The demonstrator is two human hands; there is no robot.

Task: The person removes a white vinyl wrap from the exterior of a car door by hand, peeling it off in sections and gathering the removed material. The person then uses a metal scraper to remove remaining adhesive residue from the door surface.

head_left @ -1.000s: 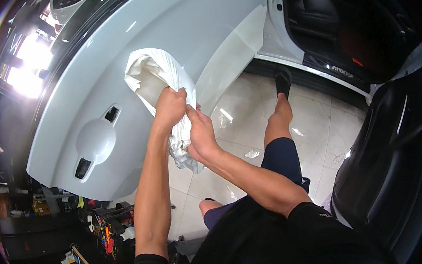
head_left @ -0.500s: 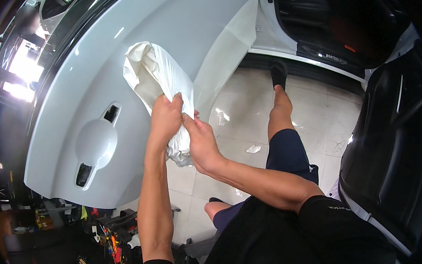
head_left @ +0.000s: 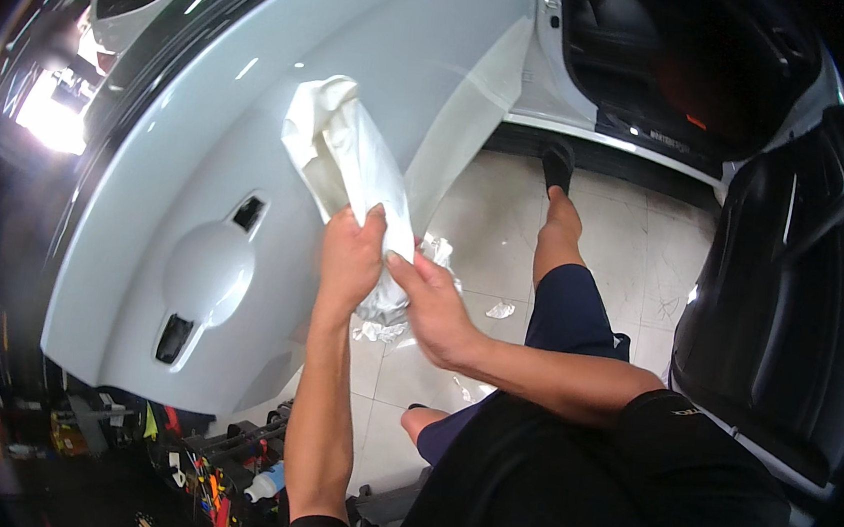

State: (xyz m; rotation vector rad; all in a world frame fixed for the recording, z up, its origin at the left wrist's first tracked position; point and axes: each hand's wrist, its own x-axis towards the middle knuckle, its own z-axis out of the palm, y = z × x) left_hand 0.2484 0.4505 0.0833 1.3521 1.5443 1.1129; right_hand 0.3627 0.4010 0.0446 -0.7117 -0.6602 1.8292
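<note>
A white, crumpled plastic-like sheet (head_left: 357,147) is bunched in both fists in front of a pale grey car door (head_left: 401,41). My left hand (head_left: 350,262) closes round its middle with the thumb up. Just to the right, my right hand (head_left: 438,310) grips the same sheet, thumb against it and other fingers mostly hidden. The sheet's upper end stands up as a loose, folded pocket. Shiny crumpled parts hang below and behind my hands. Left of them is the door's handle recess (head_left: 208,275), with a dark opening at each end.
A small white scrap (head_left: 500,311) lies on the tiled floor (head_left: 606,229) beside my leg. Tools fill a black holder (head_left: 216,496) at lower left, with a bottle (head_left: 265,482) beside it. A black-trimmed open door (head_left: 781,295) stands at right; the car's sill (head_left: 615,127) runs ahead.
Both hands and the sheet have shifted right relative to the door, and more crumpled sheet shows below and behind the hands. The view has shifted slightly too. Both grips stay closed.
</note>
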